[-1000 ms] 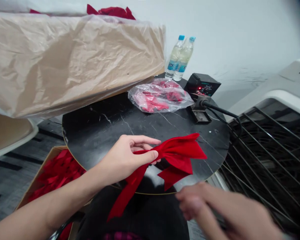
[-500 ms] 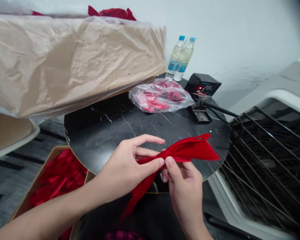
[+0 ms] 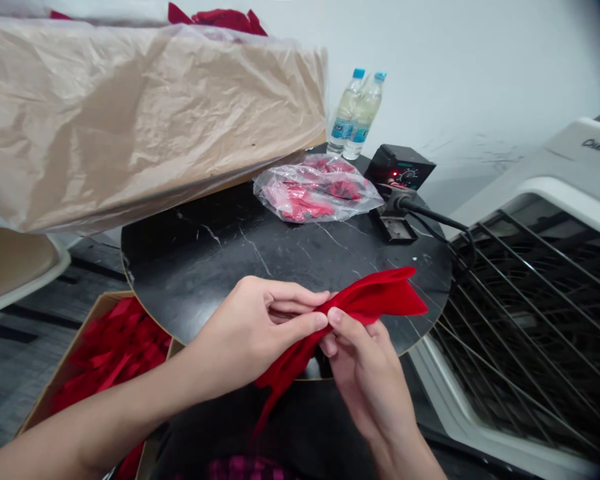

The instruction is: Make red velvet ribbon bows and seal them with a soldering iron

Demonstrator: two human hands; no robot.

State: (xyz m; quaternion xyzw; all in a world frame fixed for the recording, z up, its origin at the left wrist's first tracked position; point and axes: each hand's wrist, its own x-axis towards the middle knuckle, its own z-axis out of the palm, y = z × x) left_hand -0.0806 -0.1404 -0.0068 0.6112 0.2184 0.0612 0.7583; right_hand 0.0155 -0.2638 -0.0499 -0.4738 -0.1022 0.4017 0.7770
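As is seen in the head view, a red ribbon (image 3: 380, 295) is held between both hands, above the near part of a round black table (image 3: 205, 257). By the left hand (image 3: 263, 327) the ribbon is pinched between thumb and fingers at its narrow, gathered middle. By the right hand (image 3: 373, 363) it is gripped just beside that spot, thumb on the near face; the other fingertips are partly hidden behind the cloth. The thumb tips are almost touching. To the right, a wider folded end is spread; to the left, a tail is hung down past the table's near edge, over dark clothing (image 3: 215, 427).

On the table, a clear plastic bag (image 3: 347, 210) with red pieces inside is noted. Behind it, two bottles (image 3: 365, 110) with blue caps are stood side by side. A black control box (image 3: 407, 163), its red light lit, is placed to the right of the bag, with a black cable (image 3: 437, 215) near it. A large carton (image 3: 180, 113) covered with plastic film is set at the rear left. At lower left, red strips (image 3: 113, 350) are contained in an open cardboard box (image 3: 63, 367).
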